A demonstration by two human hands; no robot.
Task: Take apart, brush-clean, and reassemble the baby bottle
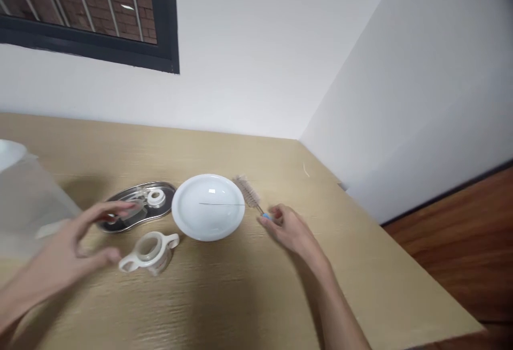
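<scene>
My right hand (290,230) grips the blue end of a bottle brush (249,192), whose bristles point up and left beside a white bowl (190,227). Across the bowl lies a thin dark line, perhaps a wire. With fingers and thumb spread, my left hand (76,248) hovers near a two-handled baby bottle part (150,254), not touching it. Behind that hand sits a kidney-shaped metal tray (162,212) with a white ring cap (156,197) and a clear piece in it. My left fingertips overlap the tray's left part in the view.
At the left edge stands a translucent plastic container (32,200) with something white on top. The wooden table (256,296) meets a white wall (248,72) at the back. A barred window (100,8) is at upper left.
</scene>
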